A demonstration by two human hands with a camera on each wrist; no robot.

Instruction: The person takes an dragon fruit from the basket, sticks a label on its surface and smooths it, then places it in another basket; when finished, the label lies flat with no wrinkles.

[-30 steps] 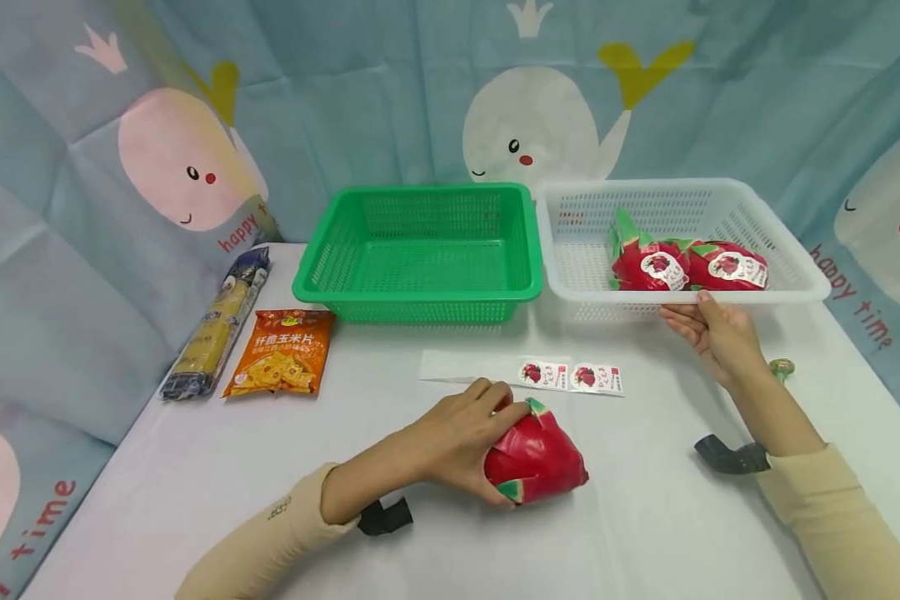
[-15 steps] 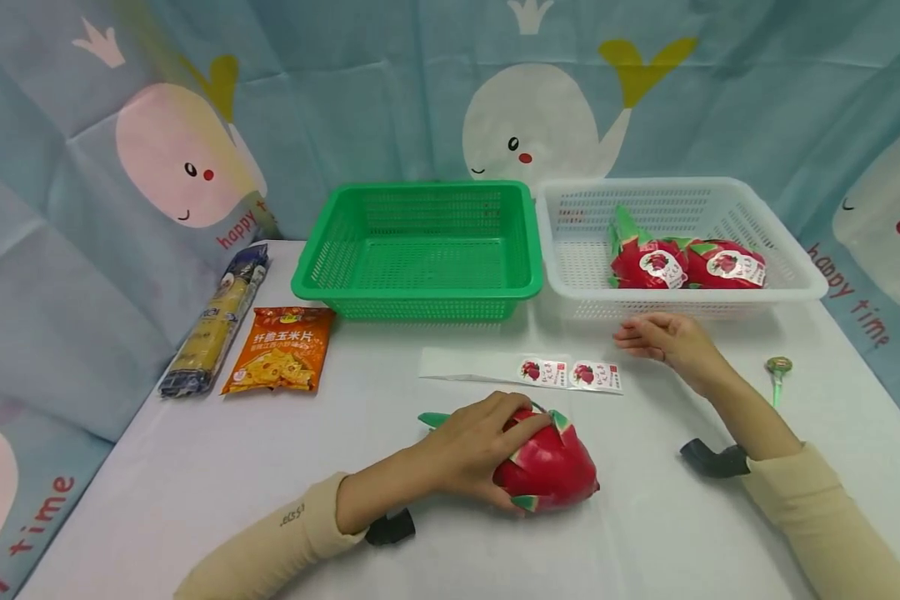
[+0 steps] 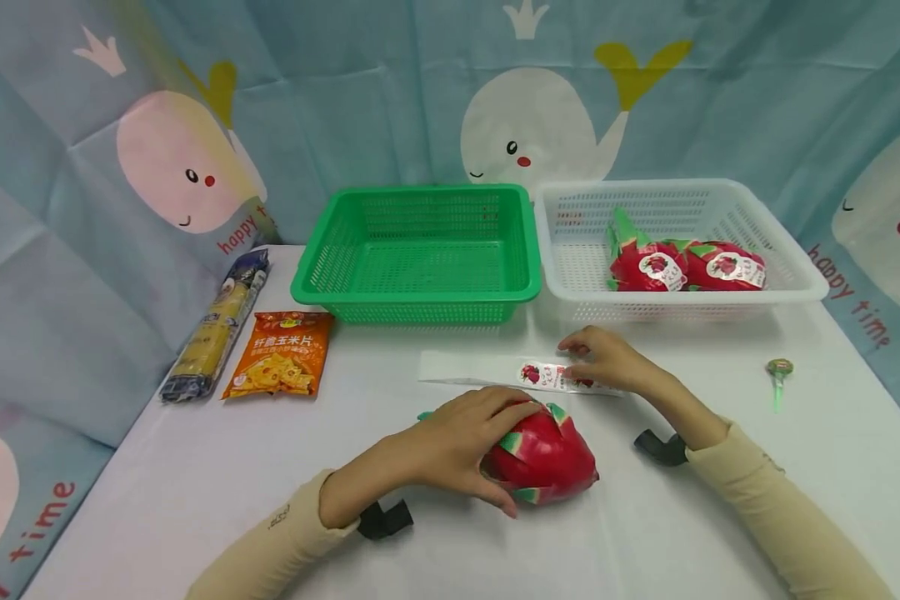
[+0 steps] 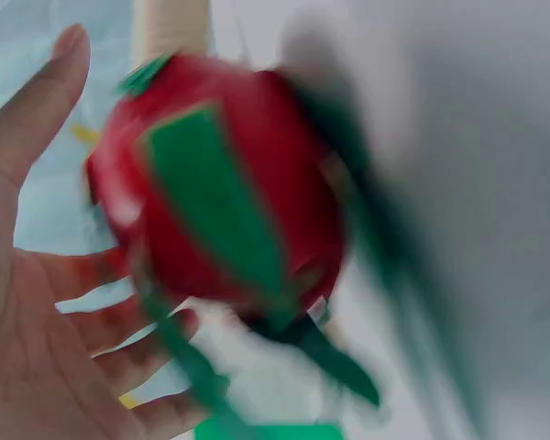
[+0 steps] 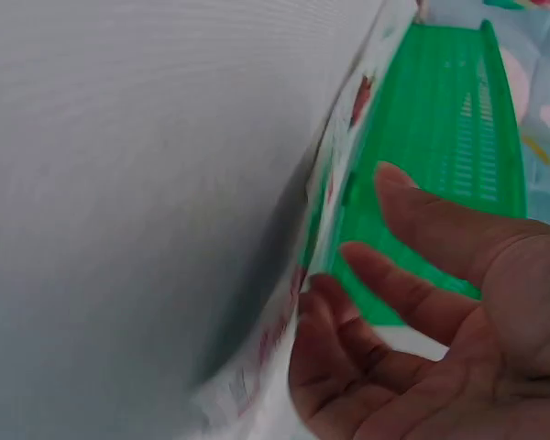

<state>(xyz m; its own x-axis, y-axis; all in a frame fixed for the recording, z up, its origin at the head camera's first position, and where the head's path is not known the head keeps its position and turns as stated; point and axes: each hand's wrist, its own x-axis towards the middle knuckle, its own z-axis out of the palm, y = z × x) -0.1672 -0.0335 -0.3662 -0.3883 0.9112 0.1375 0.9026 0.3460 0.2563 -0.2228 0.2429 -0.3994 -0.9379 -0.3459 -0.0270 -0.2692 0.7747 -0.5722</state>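
Observation:
A red dragon fruit (image 3: 553,458) with green leaf tips lies on the table at front centre. My left hand (image 3: 453,437) rests over its left side; in the left wrist view the thumb (image 4: 50,101) stands clear of the dragon fruit (image 4: 257,165) and the fingers reach along its far side. Over the right end of a strip of dragon fruit stickers (image 3: 538,373) hovers my right hand (image 3: 618,362), partly hiding one sticker. Its thumb and fingers are apart with nothing between them, close to the strip's edge in the right wrist view.
Behind the strip stands a green basket (image 3: 420,296). Right of it, a white basket (image 3: 682,296) holds two stickered dragon fruits (image 3: 656,271). An orange snack bag (image 3: 281,354) and a noodle-like yellow pack (image 3: 213,329) lie left, a lollipop (image 3: 779,371) right.
My right hand has left the white basket's front rim and moved left to the sticker strip. The left hand shifted the dragon fruit slightly right, then its thumb came away.

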